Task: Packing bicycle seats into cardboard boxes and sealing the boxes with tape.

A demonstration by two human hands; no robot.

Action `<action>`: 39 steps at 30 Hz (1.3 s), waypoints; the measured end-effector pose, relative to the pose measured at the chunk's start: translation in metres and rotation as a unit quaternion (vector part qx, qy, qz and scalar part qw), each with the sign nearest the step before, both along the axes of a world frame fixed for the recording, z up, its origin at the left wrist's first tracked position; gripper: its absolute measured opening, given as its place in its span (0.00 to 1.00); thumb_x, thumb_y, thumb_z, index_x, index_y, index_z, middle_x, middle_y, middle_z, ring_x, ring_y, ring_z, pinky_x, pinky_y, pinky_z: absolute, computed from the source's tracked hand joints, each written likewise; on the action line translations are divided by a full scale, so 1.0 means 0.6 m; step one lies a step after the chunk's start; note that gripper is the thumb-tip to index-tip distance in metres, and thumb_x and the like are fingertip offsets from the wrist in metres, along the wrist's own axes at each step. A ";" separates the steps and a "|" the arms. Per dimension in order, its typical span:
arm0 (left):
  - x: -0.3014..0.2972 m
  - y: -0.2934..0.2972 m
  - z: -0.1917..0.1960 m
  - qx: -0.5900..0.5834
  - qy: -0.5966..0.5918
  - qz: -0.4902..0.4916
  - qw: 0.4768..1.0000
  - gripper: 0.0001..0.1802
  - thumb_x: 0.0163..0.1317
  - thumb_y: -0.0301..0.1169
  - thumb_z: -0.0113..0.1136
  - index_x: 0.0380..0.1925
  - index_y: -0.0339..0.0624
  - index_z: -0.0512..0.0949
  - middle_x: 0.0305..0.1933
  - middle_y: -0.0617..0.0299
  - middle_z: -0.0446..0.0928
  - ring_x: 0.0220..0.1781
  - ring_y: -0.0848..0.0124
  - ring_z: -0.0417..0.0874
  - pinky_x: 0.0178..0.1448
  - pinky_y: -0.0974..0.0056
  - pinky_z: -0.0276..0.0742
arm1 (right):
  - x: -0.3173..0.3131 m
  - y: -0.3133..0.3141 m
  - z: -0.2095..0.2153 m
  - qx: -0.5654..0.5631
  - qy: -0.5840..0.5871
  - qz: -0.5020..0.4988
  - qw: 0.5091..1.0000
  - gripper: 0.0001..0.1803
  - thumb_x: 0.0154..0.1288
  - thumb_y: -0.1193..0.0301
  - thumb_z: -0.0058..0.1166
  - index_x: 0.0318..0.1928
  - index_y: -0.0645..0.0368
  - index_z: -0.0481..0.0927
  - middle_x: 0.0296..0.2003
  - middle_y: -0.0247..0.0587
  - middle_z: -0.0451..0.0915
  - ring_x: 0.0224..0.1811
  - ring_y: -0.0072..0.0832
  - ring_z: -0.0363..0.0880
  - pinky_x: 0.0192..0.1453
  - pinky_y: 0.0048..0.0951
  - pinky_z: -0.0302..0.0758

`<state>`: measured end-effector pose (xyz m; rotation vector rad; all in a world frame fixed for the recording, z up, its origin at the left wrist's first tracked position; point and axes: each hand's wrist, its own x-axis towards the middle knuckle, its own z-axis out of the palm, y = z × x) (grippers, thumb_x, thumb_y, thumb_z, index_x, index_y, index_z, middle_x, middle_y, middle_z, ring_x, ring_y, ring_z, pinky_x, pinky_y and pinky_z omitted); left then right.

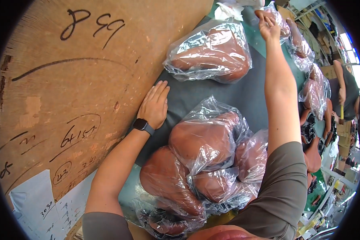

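My left hand (pixel 155 108) lies flat on a dark grey sheet (pixel 212 92) beside a tall brown wooden board, a dark watch (pixel 141 124) on its wrist. At full stretch, my right hand (pixel 269 29) reaches to the far end. Its fingers are apart and touch a brown saddle (pixel 283 27) in clear plastic; its grip is partly hidden. Ahead of my left hand lies a bagged brown saddle (pixel 218 50). Nearer me, several more are heaped, among them a bagged saddle (pixel 202 142) on top and another saddle (pixel 164 176) at the left.
The wooden board (pixel 80 92) with handwritten marks walls off the left side; paper sheets (pixel 32 196) hang low on it. Bagged saddles (pixel 314 94) line the right. Unwrapped saddles (pixel 313 154) sit nearer. Beyond, another person (pixel 348 90) holds a yellow-handled tool (pixel 341 113).
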<state>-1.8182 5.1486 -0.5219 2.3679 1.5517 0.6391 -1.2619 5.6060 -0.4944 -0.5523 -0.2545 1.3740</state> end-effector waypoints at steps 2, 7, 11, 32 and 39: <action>-0.037 -0.019 0.008 -0.017 0.031 0.020 0.999 0.27 0.79 0.25 0.55 0.75 0.31 0.76 0.85 0.44 0.73 0.89 0.46 0.69 0.92 0.44 0.63 | -0.091 -0.029 -0.041 -0.100 -0.018 -0.036 0.994 0.16 0.84 0.74 0.55 0.60 0.77 0.76 0.61 0.60 0.83 0.57 0.52 0.91 0.71 0.51 0.91; -0.014 0.003 -0.005 0.006 0.023 0.008 1.000 0.27 0.80 0.28 0.56 0.76 0.33 0.76 0.86 0.48 0.73 0.89 0.50 0.69 0.93 0.45 0.63 | -0.018 -0.199 0.057 -0.057 -0.280 -0.088 0.954 0.10 0.77 0.77 0.71 0.52 0.66 0.85 0.38 0.39 0.85 0.36 0.29 0.84 0.52 0.36 0.86; -0.014 -0.004 -0.006 0.006 0.024 0.015 1.000 0.27 0.79 0.27 0.55 0.75 0.33 0.77 0.85 0.47 0.73 0.90 0.49 0.69 0.93 0.45 0.63 | -0.075 -0.493 0.202 0.027 -0.531 -0.036 0.846 0.12 0.73 0.78 0.72 0.54 0.65 0.87 0.31 0.25 0.80 0.31 0.14 0.74 0.37 0.21 0.71; -0.001 -0.002 0.006 -0.020 0.069 0.019 0.997 0.29 0.79 0.24 0.50 0.78 0.34 0.74 0.87 0.45 0.71 0.90 0.45 0.67 0.93 0.44 0.62 | 0.336 -0.174 -0.132 -0.219 -0.925 0.093 0.296 0.50 0.78 0.30 0.56 0.72 0.66 0.86 0.81 0.70 0.72 0.88 0.60 0.66 0.92 0.54 0.59; 0.017 0.004 -0.004 -0.015 0.039 0.008 0.999 0.28 0.79 0.24 0.51 0.77 0.33 0.75 0.87 0.44 0.71 0.90 0.45 0.67 0.93 0.45 0.62 | 0.289 -0.325 -0.090 0.038 -0.910 0.004 0.413 0.17 0.81 0.61 0.63 0.50 0.64 0.93 0.54 0.58 0.92 0.59 0.56 0.90 0.66 0.51 0.84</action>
